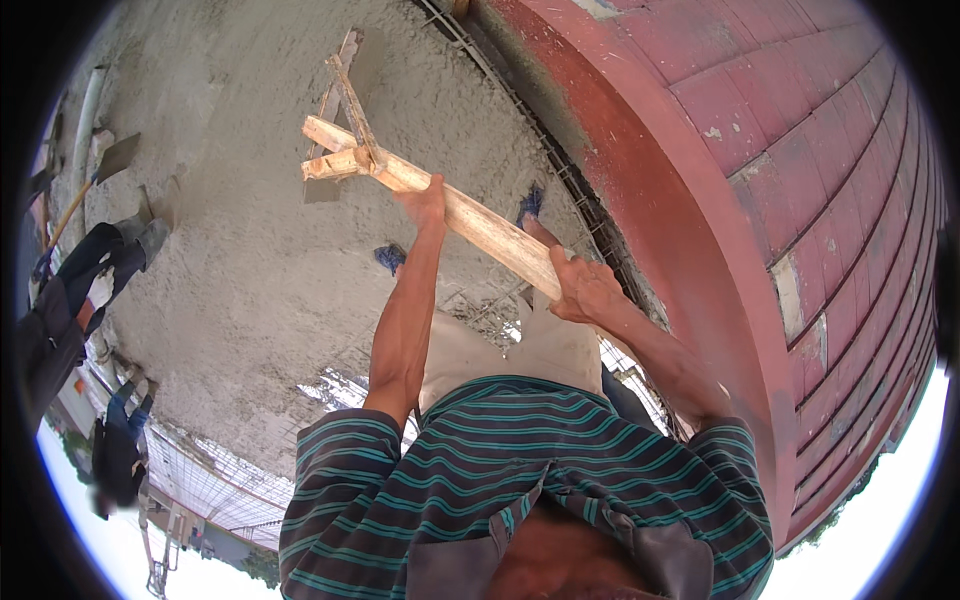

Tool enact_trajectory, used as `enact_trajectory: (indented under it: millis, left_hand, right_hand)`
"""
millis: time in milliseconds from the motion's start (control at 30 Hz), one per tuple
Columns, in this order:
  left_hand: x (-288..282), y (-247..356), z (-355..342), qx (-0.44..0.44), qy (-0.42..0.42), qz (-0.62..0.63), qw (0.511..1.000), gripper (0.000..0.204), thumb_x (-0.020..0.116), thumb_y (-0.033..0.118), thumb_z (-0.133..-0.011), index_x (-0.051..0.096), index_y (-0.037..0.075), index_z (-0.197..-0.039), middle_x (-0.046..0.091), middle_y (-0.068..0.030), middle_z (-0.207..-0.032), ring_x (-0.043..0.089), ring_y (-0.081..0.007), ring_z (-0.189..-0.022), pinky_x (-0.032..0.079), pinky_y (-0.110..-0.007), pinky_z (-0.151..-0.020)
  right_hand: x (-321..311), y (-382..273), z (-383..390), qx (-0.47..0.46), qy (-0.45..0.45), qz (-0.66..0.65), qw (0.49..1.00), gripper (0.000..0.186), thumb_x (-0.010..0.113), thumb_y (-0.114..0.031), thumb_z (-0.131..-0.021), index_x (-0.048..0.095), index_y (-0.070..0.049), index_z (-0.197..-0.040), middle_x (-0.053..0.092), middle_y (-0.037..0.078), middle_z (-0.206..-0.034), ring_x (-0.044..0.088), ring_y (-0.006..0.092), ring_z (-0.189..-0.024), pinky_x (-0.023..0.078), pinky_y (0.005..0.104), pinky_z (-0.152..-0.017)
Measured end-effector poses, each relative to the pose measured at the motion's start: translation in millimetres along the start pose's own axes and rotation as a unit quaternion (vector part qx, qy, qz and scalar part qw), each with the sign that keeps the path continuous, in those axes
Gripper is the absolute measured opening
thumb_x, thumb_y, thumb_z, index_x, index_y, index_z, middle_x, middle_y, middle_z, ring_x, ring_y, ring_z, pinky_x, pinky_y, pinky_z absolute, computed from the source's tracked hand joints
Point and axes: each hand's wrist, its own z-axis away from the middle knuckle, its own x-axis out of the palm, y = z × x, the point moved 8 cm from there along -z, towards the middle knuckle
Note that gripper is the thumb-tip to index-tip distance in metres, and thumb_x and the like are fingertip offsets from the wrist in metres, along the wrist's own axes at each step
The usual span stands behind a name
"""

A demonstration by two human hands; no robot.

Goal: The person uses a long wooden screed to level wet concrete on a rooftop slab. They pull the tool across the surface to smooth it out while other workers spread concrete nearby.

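A long pale wooden handle with nailed crosspieces (440,205) slants over wet grey concrete (250,260), its head end resting on the surface. The left hand (425,203) grips it mid-length, arm straight; the right hand (583,290) clasps the near end. A red tiled wall (800,170) runs close on the right, with open slab on the left.

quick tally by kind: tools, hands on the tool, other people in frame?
Wooden screed tool: 1
Shovel: 1
Hands gripping the screed, left hand and right hand: 2
Other people, one and another: 2
Total: 6
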Motion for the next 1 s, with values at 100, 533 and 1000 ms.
enact_trajectory:
  millis: [100,533,1000]
  left_hand:
    - [-33,1,-46,-0.034,0.079,-0.082,0.993,0.102,0.080,0.027,-0.076,0.014,-0.006,-0.147,0.051,-0.0309,-0.136,0.057,-0.0411,-0.119,0.047,-0.045,-0.105]
    - [103,-50,27,-0.174,0.115,-0.105,0.972,0.112,0.072,0.027,-0.083,-0.010,0.007,-0.157,0.053,-0.0264,-0.136,0.060,-0.0375,-0.114,0.052,-0.049,-0.096]
    - [218,-68,229,-0.111,-0.064,-0.142,0.982,0.115,0.074,0.027,-0.078,-0.006,0.001,-0.157,0.042,-0.0330,-0.143,0.049,-0.0410,-0.128,0.040,-0.041,-0.107]
  right_hand:
    - [4,-44,-107,-0.060,-0.029,-0.030,0.997,0.045,0.068,-0.012,-0.076,0.046,0.002,-0.112,0.065,0.030,-0.110,0.066,0.0445,-0.104,0.051,0.0519,-0.085]
    - [-8,121,-109,-0.090,-0.058,0.001,0.994,0.055,0.076,-0.006,-0.072,0.048,0.001,-0.119,0.065,0.018,-0.111,0.064,0.0336,-0.109,0.056,0.0436,-0.084]
    - [-15,242,107,0.134,-0.082,0.002,0.988,0.075,0.080,-0.020,-0.069,0.041,0.002,-0.129,0.063,0.023,-0.098,0.069,0.0376,-0.085,0.056,0.0449,-0.073]
